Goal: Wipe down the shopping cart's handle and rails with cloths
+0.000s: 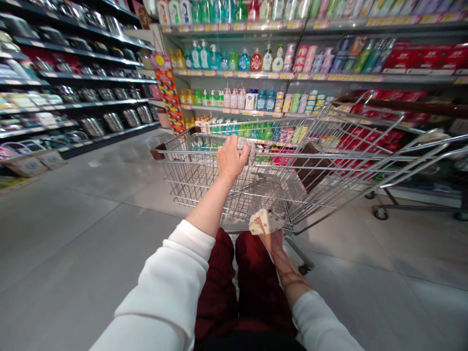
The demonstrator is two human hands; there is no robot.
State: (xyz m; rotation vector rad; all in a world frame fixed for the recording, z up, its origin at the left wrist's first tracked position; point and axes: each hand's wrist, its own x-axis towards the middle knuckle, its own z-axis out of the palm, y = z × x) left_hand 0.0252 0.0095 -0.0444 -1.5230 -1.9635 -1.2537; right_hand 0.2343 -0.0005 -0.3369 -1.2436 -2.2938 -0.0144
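A wire shopping cart [204, 195] stands sideways right in front of my legs. My left hand [230, 158] is closed around a crumpled grey cloth [247, 150] at the cart's near top rail. Lower down, my right hand [271, 239] grips a cream cloth with dark spots [266, 222] close to the bottom of the near wire side. That cloth covers most of the right fingers. Through the wires, the basket's grid floor is visible.
Shelves of soap and lotion bottles [204, 53] run behind the cart. At left, racks [98, 102] hold metal pots, with cardboard boxes [32, 165] on the floor. More carts with wheels [380, 213] stand at right. Grey floor [91, 243] spreads around my legs.
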